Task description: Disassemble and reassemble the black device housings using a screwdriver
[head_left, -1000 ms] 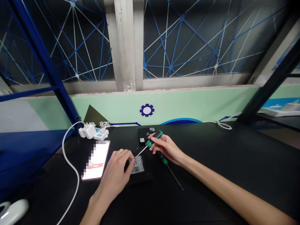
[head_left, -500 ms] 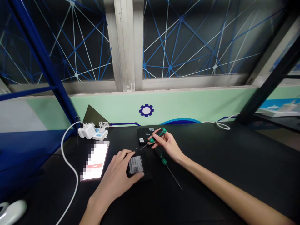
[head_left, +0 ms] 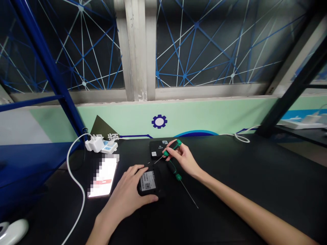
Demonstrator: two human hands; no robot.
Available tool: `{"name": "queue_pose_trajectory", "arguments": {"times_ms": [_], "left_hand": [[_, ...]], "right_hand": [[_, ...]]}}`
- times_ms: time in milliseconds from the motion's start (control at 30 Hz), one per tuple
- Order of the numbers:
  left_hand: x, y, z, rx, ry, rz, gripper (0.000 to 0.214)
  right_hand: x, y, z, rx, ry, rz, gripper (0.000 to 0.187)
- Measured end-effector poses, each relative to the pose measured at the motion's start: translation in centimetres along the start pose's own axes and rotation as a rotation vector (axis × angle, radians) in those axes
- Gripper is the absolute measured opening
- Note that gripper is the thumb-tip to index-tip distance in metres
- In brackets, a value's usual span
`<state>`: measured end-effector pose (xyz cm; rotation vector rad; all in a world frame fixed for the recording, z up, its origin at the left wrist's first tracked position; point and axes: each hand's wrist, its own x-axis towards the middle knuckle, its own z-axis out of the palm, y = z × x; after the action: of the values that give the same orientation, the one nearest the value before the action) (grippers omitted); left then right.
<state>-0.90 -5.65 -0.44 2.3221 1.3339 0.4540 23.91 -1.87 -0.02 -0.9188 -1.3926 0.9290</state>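
A flat black device [head_left: 148, 181] with a white printed label lies on the black table. Thumb and fingers of my left hand [head_left: 133, 187] grip it from its left side, across the near and far edges. Between the fingers of my right hand [head_left: 182, 156] is a green-and-black screwdriver [head_left: 173, 147], tilted, its thin shaft pointing down-left to the device's far edge. Whether the tip touches a screw is too small to tell. A second screwdriver [head_left: 178, 177] with a long shaft lies below my right hand. Behind sits a black box [head_left: 156, 148] with a small white label, partly hidden by my right hand.
At the left lies a phone [head_left: 103, 178] with a lit screen. Beyond it stands a white power strip [head_left: 109, 147] with plugs; a white cable [head_left: 79, 183] runs toward the front. A white rounded object [head_left: 16, 230] is at the lower left. Blue frame posts [head_left: 51, 64] rise at the left.
The screwdriver in my right hand has shifted very slightly, its tip staying at the device's far edge. My left thumb has moved slightly along the near edge.
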Motion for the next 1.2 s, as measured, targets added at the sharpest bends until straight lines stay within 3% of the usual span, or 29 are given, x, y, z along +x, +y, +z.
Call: {"name": "queue_pose_trajectory", "arguments": {"times_ms": [267,433,667,933,1200], "left_hand": [[-0.2,-0.5,0.4,0.018,-0.017,0.034,0.084],[0.0,-0.3,0.8,0.053,0.000,-0.006,0.094],[0.0,0.2,0.3,0.006,-0.007,-0.019,0.097],[0.3,-0.7,0.6,0.071,-0.006,-0.112,0.116],[0.0,-1.2,0.1,0.042,-0.001,-0.141,0.111]], "right_hand": [[0.4,-0.5,-0.2,-0.039,-0.025,0.022,0.037],[0.4,-0.7,-0.1,-0.029,-0.119,0.031,0.036],[0.7,-1.1,0.3,-0.081,-0.144,0.039,0.031],[2.3,-1.0,0.9,-0.089,-0.251,0.107,0.037],[3.6,-1.3,1.7,-0.180,-0.296,0.072,0.035]]}}
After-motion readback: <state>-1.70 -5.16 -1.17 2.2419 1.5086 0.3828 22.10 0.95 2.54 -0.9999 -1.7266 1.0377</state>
